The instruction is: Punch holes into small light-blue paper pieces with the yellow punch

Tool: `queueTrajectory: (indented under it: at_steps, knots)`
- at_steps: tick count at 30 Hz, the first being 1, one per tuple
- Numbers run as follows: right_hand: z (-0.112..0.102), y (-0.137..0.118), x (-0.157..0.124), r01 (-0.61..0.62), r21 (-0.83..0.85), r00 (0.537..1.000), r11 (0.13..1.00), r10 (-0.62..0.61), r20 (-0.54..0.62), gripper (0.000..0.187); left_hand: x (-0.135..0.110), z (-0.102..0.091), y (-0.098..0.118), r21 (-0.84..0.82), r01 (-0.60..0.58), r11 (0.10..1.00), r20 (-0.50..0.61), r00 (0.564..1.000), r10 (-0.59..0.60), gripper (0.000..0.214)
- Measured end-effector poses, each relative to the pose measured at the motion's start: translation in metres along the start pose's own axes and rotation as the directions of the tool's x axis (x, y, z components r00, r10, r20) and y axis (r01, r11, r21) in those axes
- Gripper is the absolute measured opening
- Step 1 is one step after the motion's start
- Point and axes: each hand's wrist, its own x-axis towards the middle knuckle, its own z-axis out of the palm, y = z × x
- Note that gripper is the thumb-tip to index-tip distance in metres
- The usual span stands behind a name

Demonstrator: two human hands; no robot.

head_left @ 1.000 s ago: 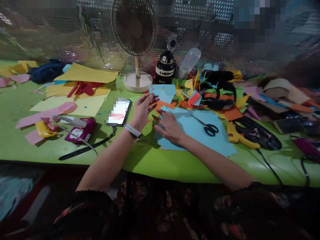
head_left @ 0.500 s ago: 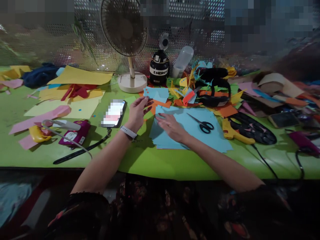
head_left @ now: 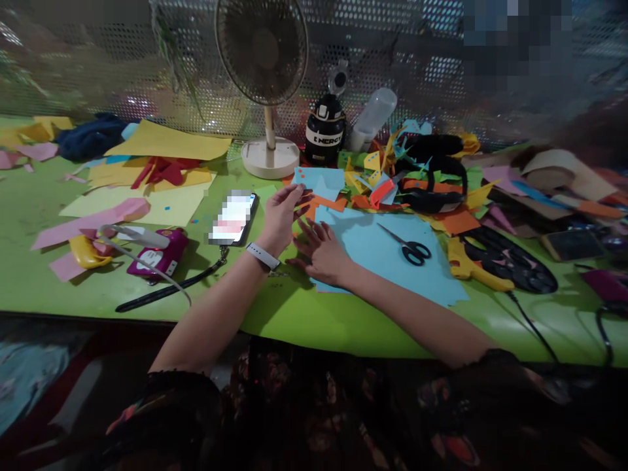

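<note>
My left hand point(head_left: 280, 216), with a white watch band at the wrist, is raised slightly over the green table point(head_left: 59, 281); its fingertips pinch the edge of a small green paper piece point(head_left: 267, 193) beside orange scraps point(head_left: 324, 205). My right hand point(head_left: 321, 252) lies flat, fingers spread, on the left part of a stack of light blue paper sheets point(head_left: 383, 252). Black-handled scissors point(head_left: 409, 247) rest on that blue stack to the right of my right hand. A smaller blue paper piece point(head_left: 318, 181) lies just beyond my left hand.
A phone point(head_left: 233, 219) lies left of my left hand. A desk fan point(head_left: 265, 78) and a black bottle point(head_left: 324, 134) stand at the back. A yellow glue gun point(head_left: 471, 268), headphones point(head_left: 436, 183), paper scraps, yellow and pink sheets point(head_left: 147, 190) and a magenta punch point(head_left: 157, 256) surround them.
My right hand slid left toward the stack's left edge and closer to my left hand. My left hand stays at the scraps. The camera view shifted slightly.
</note>
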Motion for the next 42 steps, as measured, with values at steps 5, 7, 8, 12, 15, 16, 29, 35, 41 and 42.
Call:
queueTrajectory:
  at_steps: [5, 7, 8, 12, 15, 16, 29, 35, 41, 42]
  knots:
    - [-0.004, 0.003, -0.003, -0.018, 0.126, 0.999, 0.992, 0.021, -0.025, 0.059, -0.001, 0.000, -0.002, -0.007, -0.010, 1.000, 0.000, 1.000, 0.010, 0.017]
    - [-0.009, 0.009, -0.006, -0.089, 0.319, 0.993, 0.944, 0.110, -0.048, 0.057, -0.001, 0.000, -0.003, -0.009, -0.016, 1.000, -0.006, 1.000, 0.016, 0.016]
    - [-0.012, 0.013, -0.008, -0.128, 0.452, 0.985, 0.883, 0.166, -0.045, 0.055, 0.000, -0.001, -0.003, -0.007, -0.016, 1.000, -0.007, 1.000, 0.016, 0.015]
    - [-0.024, 0.028, -0.016, -0.158, 0.912, 0.937, 0.378, 0.349, 0.018, 0.049, 0.000, -0.002, -0.007, 0.026, 0.007, 1.000, -0.001, 1.000, -0.007, 0.015]
    - [-0.031, 0.033, -0.021, -0.075, 0.991, 0.884, 0.111, 0.468, 0.014, 0.048, -0.004, -0.001, -0.011, 0.071, 0.054, 0.996, 0.022, 0.998, -0.056, 0.020]
    - [-0.033, 0.033, -0.022, -0.038, 0.995, 0.867, 0.091, 0.499, -0.013, 0.048, -0.006, 0.000, -0.012, 0.085, 0.073, 0.994, 0.034, 0.997, -0.076, 0.022]
    - [-0.035, 0.043, -0.035, -0.061, 0.766, 0.776, 0.639, 0.513, -0.366, 0.051, -0.042, 0.022, -0.021, 0.136, 0.235, 0.962, 0.147, 0.956, -0.254, 0.030]
    - [-0.033, 0.043, -0.035, -0.077, 0.621, 0.800, 0.780, 0.420, -0.429, 0.054, -0.045, 0.022, -0.023, 0.099, 0.235, 0.967, 0.178, 0.952, -0.250, 0.032]
    - [-0.026, 0.048, -0.034, -0.104, 0.542, 0.817, 0.834, 0.383, -0.432, 0.052, -0.046, 0.023, -0.021, 0.103, 0.233, 0.967, 0.192, 0.949, -0.249, 0.027]
    - [-0.025, 0.049, -0.034, -0.105, 0.535, 0.818, 0.838, 0.379, -0.433, 0.052, -0.046, 0.023, -0.021, 0.103, 0.233, 0.967, 0.194, 0.949, -0.249, 0.026]
